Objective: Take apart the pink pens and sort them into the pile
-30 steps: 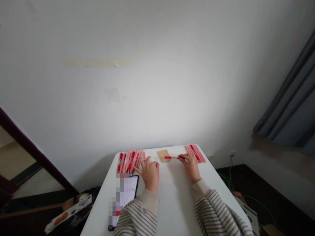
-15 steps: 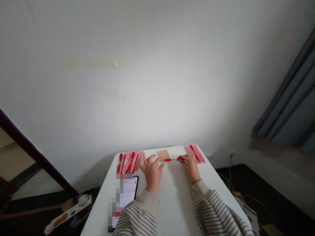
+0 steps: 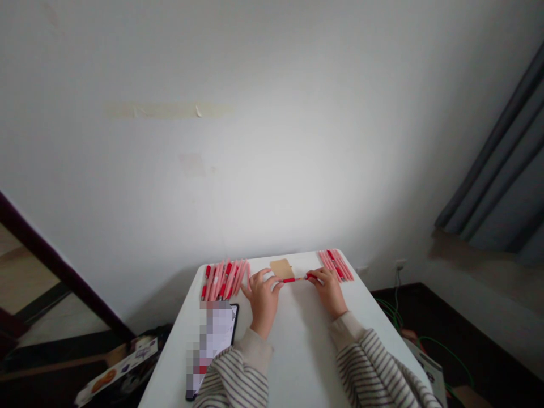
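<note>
A red pen (image 3: 294, 279) lies crosswise between my two hands near the far part of the white table (image 3: 297, 351). My right hand (image 3: 326, 289) pinches its right end. My left hand (image 3: 262, 294) has its fingers curled, the fingertips touching the pen's left end. A small tan card (image 3: 281, 267) lies just behind the pen. A row of several pink and red pens (image 3: 224, 279) lies left of my left hand. A second bunch of pink pens (image 3: 337, 264) lies right of my right hand.
A phone (image 3: 212, 347) lies on the table's left side by my left sleeve. A wall stands right behind the table. Grey curtains (image 3: 501, 181) hang at the right. Green cables (image 3: 437, 345) and boxes sit on the floor.
My left hand has moved right from the pen row to the left end of the red pen. My right hand has drawn the pen slightly nearer and off the tan card.
</note>
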`<state>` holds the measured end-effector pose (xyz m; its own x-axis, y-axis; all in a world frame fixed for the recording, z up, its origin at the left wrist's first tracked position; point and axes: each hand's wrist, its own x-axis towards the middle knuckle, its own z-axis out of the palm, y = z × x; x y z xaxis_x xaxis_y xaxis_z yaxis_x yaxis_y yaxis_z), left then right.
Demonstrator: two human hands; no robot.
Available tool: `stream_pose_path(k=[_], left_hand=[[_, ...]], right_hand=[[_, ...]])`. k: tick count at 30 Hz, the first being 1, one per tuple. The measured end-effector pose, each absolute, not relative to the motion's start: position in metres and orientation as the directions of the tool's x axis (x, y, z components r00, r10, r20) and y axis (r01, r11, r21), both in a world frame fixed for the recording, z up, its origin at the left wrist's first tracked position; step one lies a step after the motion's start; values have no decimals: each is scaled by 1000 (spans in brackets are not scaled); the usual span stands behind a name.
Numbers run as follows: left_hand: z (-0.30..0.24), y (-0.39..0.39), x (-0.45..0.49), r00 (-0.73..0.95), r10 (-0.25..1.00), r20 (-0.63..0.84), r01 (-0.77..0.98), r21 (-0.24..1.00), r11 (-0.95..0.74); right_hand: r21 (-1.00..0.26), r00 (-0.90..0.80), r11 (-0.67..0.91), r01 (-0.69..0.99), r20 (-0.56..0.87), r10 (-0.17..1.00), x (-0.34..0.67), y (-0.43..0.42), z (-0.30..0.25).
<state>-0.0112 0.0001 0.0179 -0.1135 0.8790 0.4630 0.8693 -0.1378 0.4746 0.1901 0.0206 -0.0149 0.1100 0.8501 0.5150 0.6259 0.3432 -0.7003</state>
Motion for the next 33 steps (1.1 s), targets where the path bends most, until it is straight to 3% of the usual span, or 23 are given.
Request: stream_pose_path(k=[22,33], left_hand=[[21,0,-19,-220,831,510,873,483,-65],[12,-3,-13,-150,844,515,944,328,-32]], right_hand=[[-680,157,353,642,568,808,192,21,-13],[-703,189,329,630,550,813,191,21,-12]])
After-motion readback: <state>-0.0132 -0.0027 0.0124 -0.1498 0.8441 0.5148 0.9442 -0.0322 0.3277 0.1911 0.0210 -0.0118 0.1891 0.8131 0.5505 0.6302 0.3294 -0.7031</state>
